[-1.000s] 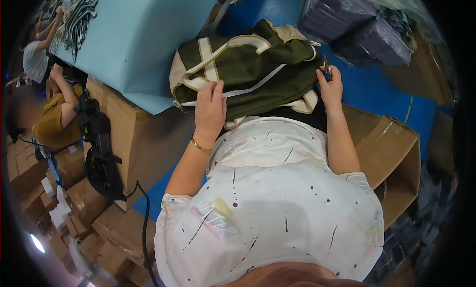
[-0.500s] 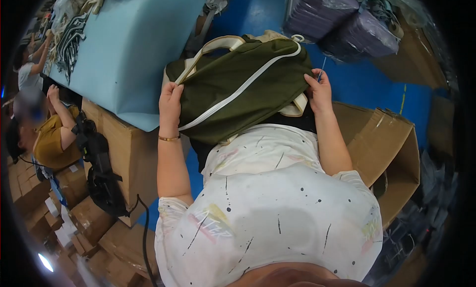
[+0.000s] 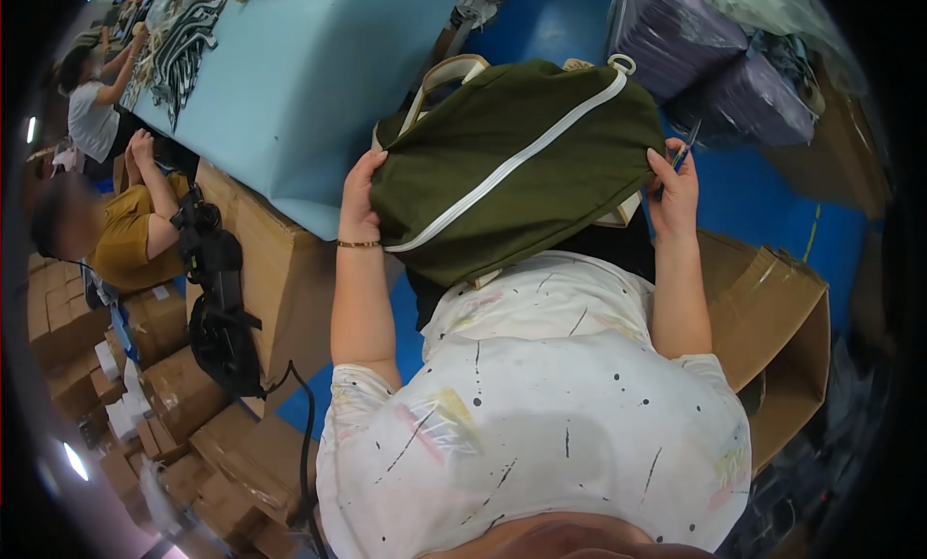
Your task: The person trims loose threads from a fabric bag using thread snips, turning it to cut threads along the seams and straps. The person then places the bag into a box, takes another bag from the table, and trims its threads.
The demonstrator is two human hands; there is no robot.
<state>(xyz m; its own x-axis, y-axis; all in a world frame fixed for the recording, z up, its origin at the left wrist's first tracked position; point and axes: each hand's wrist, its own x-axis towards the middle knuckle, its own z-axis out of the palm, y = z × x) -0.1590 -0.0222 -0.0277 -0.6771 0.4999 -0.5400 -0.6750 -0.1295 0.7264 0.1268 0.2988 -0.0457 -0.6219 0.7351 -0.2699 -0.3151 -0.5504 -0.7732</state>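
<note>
An olive green bag point(image 3: 541, 163) with a long white zipper point(image 3: 512, 163) and cream straps point(image 3: 454, 69) lies across my lap, its zipper side facing up. My left hand point(image 3: 361, 194) is closed on the bag's left end, the thumb on top of the fabric. At the opposite end, my right hand point(image 3: 673, 194) pinches the fabric between thumb and fingers. Tucked in that same hand is a small pointed cutting tool with a blue handle, looking like thread snips point(image 3: 688, 150), its blade pointing up and away from the bag. The bag's underside is hidden.
A light blue covered table point(image 3: 328, 86) stands at upper left, with metal-looking strips point(image 3: 183, 57) on it. Plastic-wrapped purple bundles point(image 3: 744, 96) sit at upper right. An open cardboard box point(image 3: 763, 318) is by my right side. Two people point(image 3: 140, 221) and stacked cartons point(image 3: 174, 414) are at left.
The view has shifted, so the scene sits further right. The bag is spread flatter, with its zipper turned more upward. The snips' blade shows more clearly in my right hand.
</note>
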